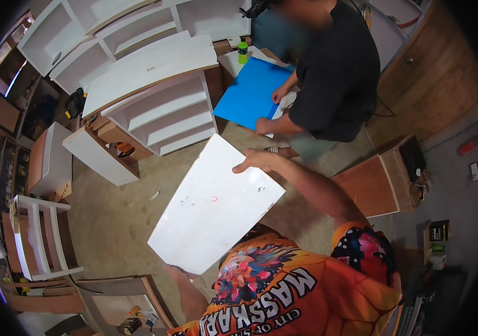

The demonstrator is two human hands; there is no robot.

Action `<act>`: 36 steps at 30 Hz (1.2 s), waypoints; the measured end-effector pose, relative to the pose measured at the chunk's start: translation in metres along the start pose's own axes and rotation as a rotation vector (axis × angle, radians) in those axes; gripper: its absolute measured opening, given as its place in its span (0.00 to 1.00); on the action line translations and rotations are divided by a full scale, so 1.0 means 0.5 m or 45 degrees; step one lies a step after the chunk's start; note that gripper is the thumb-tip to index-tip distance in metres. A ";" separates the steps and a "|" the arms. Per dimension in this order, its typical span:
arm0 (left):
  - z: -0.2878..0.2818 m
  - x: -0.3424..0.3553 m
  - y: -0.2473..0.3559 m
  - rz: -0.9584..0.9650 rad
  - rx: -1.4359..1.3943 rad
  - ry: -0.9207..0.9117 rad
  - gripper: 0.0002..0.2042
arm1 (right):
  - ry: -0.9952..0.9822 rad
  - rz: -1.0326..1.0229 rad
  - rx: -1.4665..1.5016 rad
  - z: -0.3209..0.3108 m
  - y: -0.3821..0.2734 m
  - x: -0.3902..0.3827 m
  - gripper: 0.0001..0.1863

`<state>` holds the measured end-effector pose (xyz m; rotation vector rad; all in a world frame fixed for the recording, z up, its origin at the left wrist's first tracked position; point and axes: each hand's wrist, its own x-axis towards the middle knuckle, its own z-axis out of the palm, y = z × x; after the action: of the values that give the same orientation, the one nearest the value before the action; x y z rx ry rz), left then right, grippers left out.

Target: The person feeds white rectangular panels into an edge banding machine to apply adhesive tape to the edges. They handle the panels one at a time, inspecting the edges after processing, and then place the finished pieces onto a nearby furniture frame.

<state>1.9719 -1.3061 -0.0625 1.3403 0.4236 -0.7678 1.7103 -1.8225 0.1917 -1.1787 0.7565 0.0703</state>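
A rectangular white board (205,207) with faint scribbles is held at an angle in front of my body. My right hand (253,161) grips its upper right edge, thumb over the face. My left hand (178,269) is at the lower left corner holding the board, its fingers mostly hidden beneath it. Beyond the board, a co-worker in a dark T-shirt (337,78) has both hands on a blue sheet (244,89), which lies over a pale surface.
White shelf units (155,131) line the back, with a green bottle (243,51) nearby. A leaning white panel (96,154) and an open frame (40,235) are at left. A wooden panel (365,185) is at right. Concrete floor (110,224) surrounds me.
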 end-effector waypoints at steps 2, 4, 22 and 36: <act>0.076 0.048 0.028 -0.002 0.025 -0.043 0.34 | -0.014 -0.032 0.020 -0.023 -0.075 -0.011 0.45; 0.145 0.091 0.052 -0.004 0.044 -0.078 0.34 | 0.098 -0.099 -0.026 -0.056 -0.112 0.024 0.42; 0.465 0.520 0.180 -0.067 0.337 -0.229 0.38 | 0.466 -0.193 -0.115 -0.052 -0.343 0.055 0.33; 0.257 0.527 0.368 -0.256 0.673 -0.022 0.45 | 0.702 -0.212 -1.256 0.069 -0.173 0.761 0.17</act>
<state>2.2649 -1.4887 -0.0849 1.7974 0.3567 -1.1083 2.0518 -1.9536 0.0519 -2.2515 1.1522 -0.0320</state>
